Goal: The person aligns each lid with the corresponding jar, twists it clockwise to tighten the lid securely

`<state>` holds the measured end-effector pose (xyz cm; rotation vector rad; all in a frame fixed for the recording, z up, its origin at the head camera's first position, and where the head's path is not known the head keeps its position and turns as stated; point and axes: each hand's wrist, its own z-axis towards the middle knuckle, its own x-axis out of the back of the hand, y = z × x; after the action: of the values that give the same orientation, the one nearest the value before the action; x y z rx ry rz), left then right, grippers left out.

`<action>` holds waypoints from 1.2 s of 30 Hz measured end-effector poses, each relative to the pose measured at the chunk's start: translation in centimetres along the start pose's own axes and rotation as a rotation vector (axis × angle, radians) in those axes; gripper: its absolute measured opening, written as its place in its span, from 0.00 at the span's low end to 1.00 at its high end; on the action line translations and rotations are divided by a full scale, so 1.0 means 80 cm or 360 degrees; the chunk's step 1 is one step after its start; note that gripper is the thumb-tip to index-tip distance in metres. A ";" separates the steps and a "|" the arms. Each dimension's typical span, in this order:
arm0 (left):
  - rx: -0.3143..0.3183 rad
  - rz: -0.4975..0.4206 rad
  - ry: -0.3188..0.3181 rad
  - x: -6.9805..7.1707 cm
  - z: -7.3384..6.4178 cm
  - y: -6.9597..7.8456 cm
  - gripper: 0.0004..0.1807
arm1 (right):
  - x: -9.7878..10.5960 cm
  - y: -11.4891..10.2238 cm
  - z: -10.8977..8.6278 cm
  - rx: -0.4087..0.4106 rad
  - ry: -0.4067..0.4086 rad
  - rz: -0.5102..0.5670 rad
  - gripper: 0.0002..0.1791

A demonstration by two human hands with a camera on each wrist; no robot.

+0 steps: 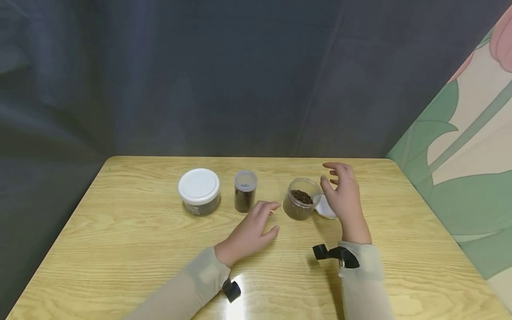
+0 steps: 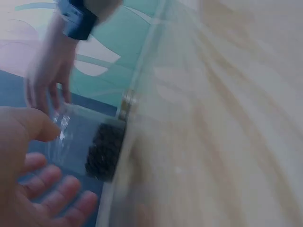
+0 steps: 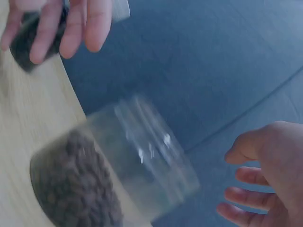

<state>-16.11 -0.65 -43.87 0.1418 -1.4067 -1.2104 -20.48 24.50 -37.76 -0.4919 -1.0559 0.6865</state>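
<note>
Pellet jar: the open clear jar [image 1: 297, 212] of brown pellets stands upright on the desk [image 1: 132, 266], mouth up, its axis vertical, between the two hands.
Side to side: it lies to the right of the left hand's fingertips and to the left of the right hand's thumb; both are near it, and I can't tell which is nearer.
Left hand: the left hand [image 1: 249, 233] reaches low toward the jar, thumb spread wide from the fingers, holding nothing.
Right hand: the right hand [image 1: 343, 192] hangs beside the rim, fingers gently bent, thumb apart, nothing held.
White lid: the lid [image 1: 327, 210] lies just beside the jar, on its right.
Other containers: a slim jar [image 1: 244, 200] of dark contents stands near the left fingers; a white-lidded tub [image 1: 200, 191] stands farther left.
Backdrop: dark cloth [image 1: 240, 80] beyond the desk.
</note>
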 end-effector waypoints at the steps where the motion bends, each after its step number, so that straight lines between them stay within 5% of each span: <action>1: 0.0028 -0.0012 -0.0029 -0.001 0.002 0.002 0.31 | 0.002 0.004 0.001 -0.0021 -0.0018 -0.0022 0.21; 7: 0.0230 -0.0129 -0.0138 -0.002 0.017 0.011 0.40 | 0.011 0.021 0.002 -0.0148 -0.0223 -0.0141 0.26; 16: 0.0332 -0.0302 -0.0053 -0.010 0.045 0.004 0.45 | 0.017 0.034 0.000 -0.0341 -0.0641 -0.0319 0.30; 36: 0.0503 -0.0492 0.0010 -0.025 0.085 0.007 0.54 | 0.011 0.038 -0.003 -0.0424 -0.0879 -0.0409 0.40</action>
<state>-20.63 4.81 -43.08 0.6008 -1.6044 -1.2245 -20.77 27.24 -39.32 -0.3901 -1.7130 0.4603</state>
